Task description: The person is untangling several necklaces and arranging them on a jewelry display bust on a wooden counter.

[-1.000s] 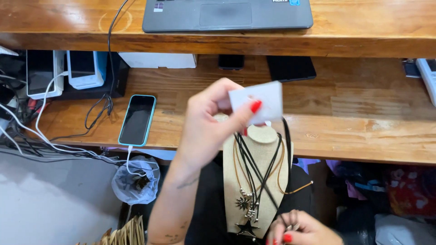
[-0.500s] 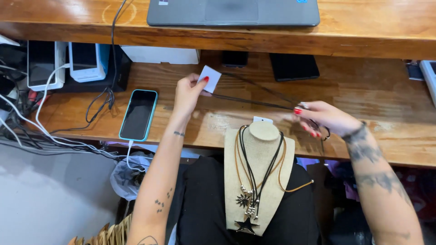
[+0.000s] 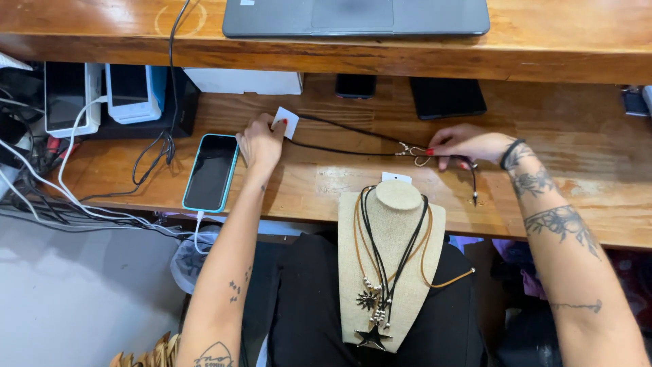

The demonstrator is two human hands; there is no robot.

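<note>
My left hand (image 3: 259, 141) pinches a small white tag (image 3: 286, 122) at one end of a black cord necklace (image 3: 353, 136), pressed down on the wooden table (image 3: 577, 177). My right hand (image 3: 468, 144) pinches its metal clasp (image 3: 415, 153), with the cord stretched flat between both grips, just behind the necklace bust (image 3: 392, 272) and right of the phone (image 3: 211, 171).

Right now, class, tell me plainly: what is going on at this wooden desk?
A person has a black cord necklace stretched flat across the wooden desk. The left hand pins the end with the small white tag, while the right hand holds the metal clasp. A fabric necklace bust with several necklaces rests in the lap. A phone lies beside the left hand.
</note>
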